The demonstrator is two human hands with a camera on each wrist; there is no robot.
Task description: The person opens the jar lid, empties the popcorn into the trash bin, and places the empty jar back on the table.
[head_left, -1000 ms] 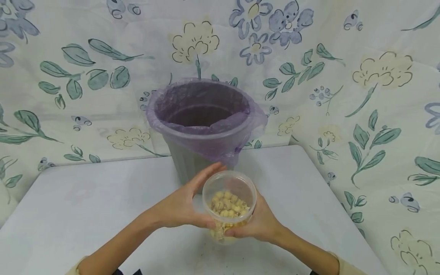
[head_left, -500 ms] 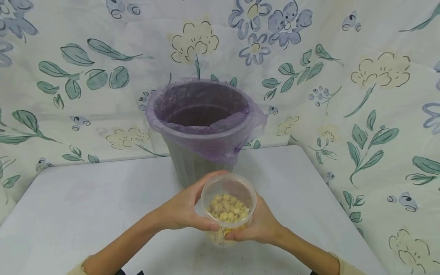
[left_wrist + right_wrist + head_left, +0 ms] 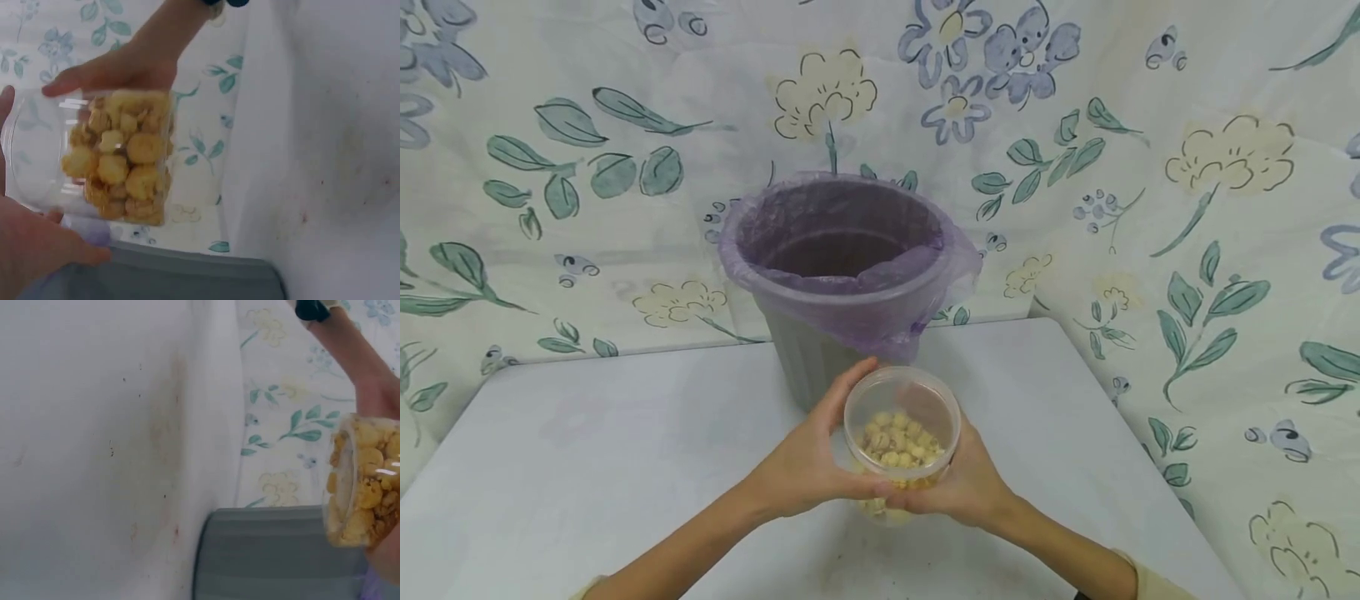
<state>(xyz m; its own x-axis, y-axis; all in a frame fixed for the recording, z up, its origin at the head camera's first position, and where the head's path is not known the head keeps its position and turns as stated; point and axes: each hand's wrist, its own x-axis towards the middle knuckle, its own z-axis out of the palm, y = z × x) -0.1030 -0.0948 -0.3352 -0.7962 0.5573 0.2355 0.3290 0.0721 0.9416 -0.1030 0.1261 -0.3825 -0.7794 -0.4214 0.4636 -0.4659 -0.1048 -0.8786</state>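
Between both hands stands a clear plastic jar (image 3: 906,387), partly filled with yellow popcorn (image 3: 898,442). My left hand (image 3: 805,471) holds its left side, thumb across the front and a fingertip showing behind the rim. On the opposite side my right hand (image 3: 973,479) grips the jar, its thumb also in front, close to the left thumb. From the left wrist, the popcorn (image 3: 125,156) is seen gathered toward the jar's base, with clear space near the rim. The right wrist view catches only the jar's lower part (image 3: 359,487).
Behind the jar, a grey bin (image 3: 805,358) with a purple plastic liner (image 3: 865,321) stands on the white table (image 3: 625,442). Floral cloth (image 3: 662,50) hangs at the back and right. Small dark specks (image 3: 112,450) and faint stains mark the tabletop.
The jar dipped slightly toward me and is now a little higher. My left fingers have spread and reach up past the rim again; the bin has not moved.
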